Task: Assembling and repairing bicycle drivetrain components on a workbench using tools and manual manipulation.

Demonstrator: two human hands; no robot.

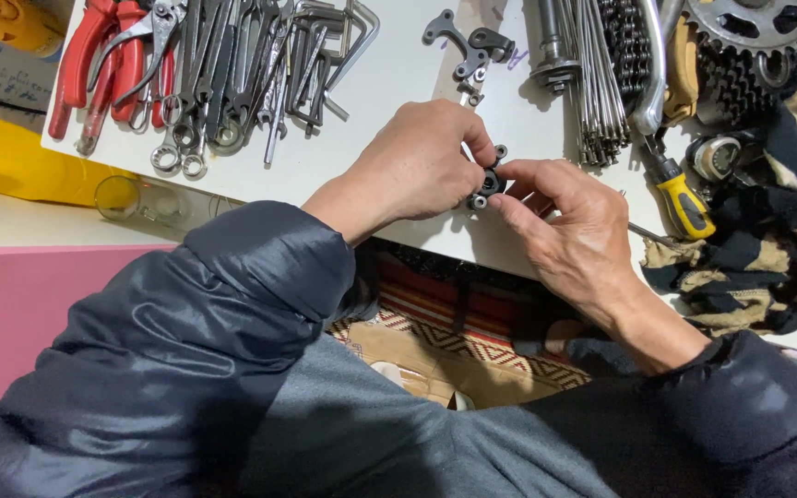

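My left hand (422, 166) and my right hand (569, 231) meet over the near edge of a white board (398, 65). Between the fingertips of both sits a small black metal part (488, 183) with silver bolts or bushings sticking out of it. Both hands pinch it; most of it is hidden by my fingers. Just beyond, on the board, lie two dark grey metal arms (466, 44) with small bolts.
Red-handled pliers (103, 55) and a pile of wrenches and hex keys (242, 74) lie at the left. Spokes (592, 83), a sprocket (751, 23), a yellow-handled screwdriver (680, 198) and a dark patterned cloth (767, 240) are at the right. A yellow container (20, 161) lies far left.
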